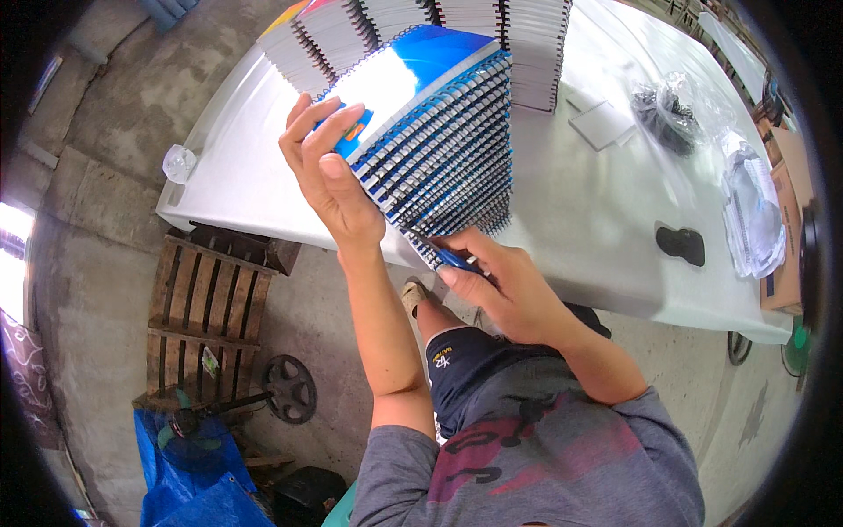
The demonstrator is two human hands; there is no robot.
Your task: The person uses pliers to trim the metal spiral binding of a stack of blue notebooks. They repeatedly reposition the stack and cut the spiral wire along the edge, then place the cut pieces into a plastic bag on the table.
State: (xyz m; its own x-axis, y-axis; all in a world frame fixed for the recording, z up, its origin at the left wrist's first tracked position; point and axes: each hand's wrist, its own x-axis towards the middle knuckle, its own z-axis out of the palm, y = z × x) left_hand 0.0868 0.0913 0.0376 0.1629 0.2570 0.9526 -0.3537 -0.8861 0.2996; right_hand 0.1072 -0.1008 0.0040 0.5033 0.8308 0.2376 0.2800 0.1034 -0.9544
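Note:
A stack of spiral notebooks (pixel 448 145) with a glossy blue cover stands on the table's near edge, its rows of wire coils facing me. My left hand (pixel 334 180) grips the stack's left end, with the thumb by the coils and the fingers over the cover. In my right hand (pixel 500 281) are blue-handled pliers (pixel 457 261), closed in the fingers. Their dark tip touches or nearly touches the coil ends at the stack's lower left corner. My fingers partly cover the handles.
More spiral-bound notebooks (pixel 536 57) stand behind the stack on the white-covered table (pixel 597 237). To the right are white paper pieces (pixel 601 125), a clear bag of black coils (pixel 672 114), a dark flat object (pixel 680 245) and a cardboard box (pixel 786 228). A wooden crate (pixel 206 307) stands below left.

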